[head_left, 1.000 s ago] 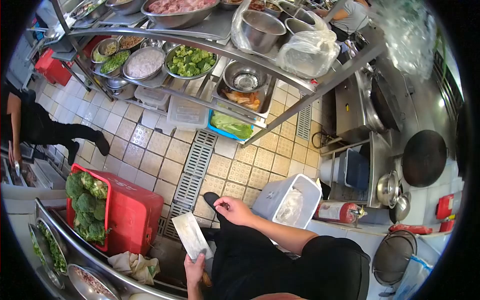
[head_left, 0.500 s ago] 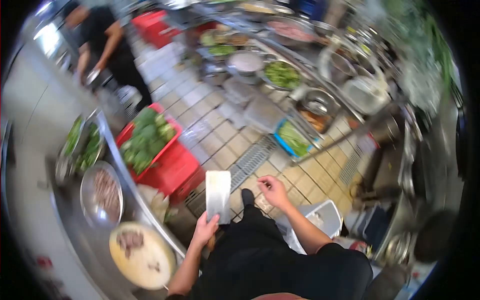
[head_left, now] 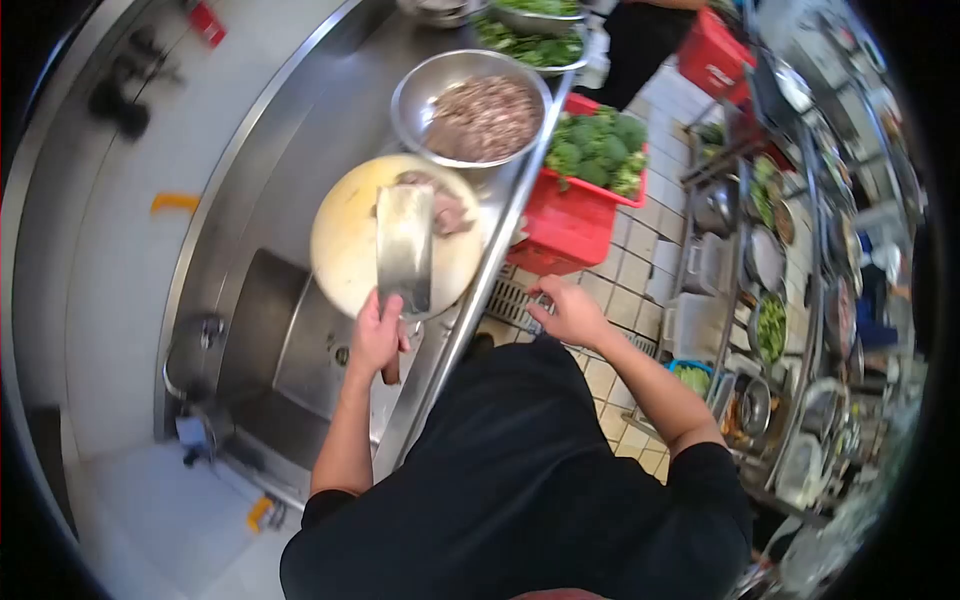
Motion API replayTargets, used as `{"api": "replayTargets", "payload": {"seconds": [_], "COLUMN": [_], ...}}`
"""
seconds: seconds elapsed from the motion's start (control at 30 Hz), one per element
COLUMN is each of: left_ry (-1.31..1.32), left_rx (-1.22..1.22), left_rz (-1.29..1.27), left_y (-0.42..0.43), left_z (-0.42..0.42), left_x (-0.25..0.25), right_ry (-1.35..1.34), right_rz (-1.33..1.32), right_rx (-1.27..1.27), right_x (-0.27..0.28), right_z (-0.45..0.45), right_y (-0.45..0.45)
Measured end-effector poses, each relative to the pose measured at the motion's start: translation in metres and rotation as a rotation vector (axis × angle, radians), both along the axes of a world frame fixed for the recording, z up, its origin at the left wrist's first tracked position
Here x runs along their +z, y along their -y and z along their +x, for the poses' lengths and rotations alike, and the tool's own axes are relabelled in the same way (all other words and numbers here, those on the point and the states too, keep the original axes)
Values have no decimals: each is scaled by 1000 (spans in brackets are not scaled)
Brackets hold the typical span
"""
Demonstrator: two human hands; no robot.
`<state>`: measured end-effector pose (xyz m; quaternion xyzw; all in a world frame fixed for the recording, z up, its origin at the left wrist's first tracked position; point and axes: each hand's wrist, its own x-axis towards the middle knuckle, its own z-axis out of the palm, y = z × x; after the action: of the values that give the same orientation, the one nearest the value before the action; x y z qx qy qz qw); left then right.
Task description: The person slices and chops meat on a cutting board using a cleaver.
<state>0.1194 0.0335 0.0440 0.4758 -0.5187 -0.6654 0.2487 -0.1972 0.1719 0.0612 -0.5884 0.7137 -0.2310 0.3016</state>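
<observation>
My left hand [head_left: 377,335] is closed round the handle of a cleaver [head_left: 405,245], its broad blade over a round, pale cutting board [head_left: 345,235]. Sliced meat [head_left: 452,212] lies on the board beside the blade, partly hidden by it. Just beyond the board is a steel bowl [head_left: 405,112] of chopped meat [head_left: 485,118]. Past the counter's edge, above the floor, my right hand [head_left: 568,310] is empty, its fingers loosely bent with a gap between thumb and fingers.
A steel sink [head_left: 305,345] adjoins the board on the left. Bowls of greens [head_left: 535,45] stand at the counter's far end. Broccoli [head_left: 600,150] fills a red crate [head_left: 565,225] beyond the edge. Shelves of food containers line the right. A person in dark clothes [head_left: 640,50] stands at the back.
The view has swung left from the floor and shelves to the counter. The cleaver, still in my left hand, is now over the board. My right hand's fingers look more apart.
</observation>
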Motion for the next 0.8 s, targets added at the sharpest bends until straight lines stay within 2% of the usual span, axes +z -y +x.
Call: {"api": "replayTargets", "payload": {"seconds": [0.13, 0.23, 0.27, 0.37, 0.5, 0.7, 0.8], "left_ry": [542, 887, 959, 1032, 1050, 1081, 1086], "left_rx": [133, 117, 55, 30, 62, 55, 95], "left_rz": [-370, -432, -328, -250, -192, -173, -184], "left_y": [10, -5, -8, -20, -18, -21, -32], "left_z": [54, 60, 61, 56, 46, 32, 24], "left_x": [-15, -12, -14, -29, -22, -1, 2], "right_ry": [-11, -19, -41, -104, -161, -56, -12], "right_rz": [27, -4, -1, 11, 6, 12, -25], "right_rx": [147, 230, 245, 276, 363, 699, 716], "right_x": [-40, -65, -68, -79, -99, -103, -89], "right_z": [54, 98, 111, 142, 163, 126, 104], "right_y": [65, 103, 115, 144, 169, 189, 186]}}
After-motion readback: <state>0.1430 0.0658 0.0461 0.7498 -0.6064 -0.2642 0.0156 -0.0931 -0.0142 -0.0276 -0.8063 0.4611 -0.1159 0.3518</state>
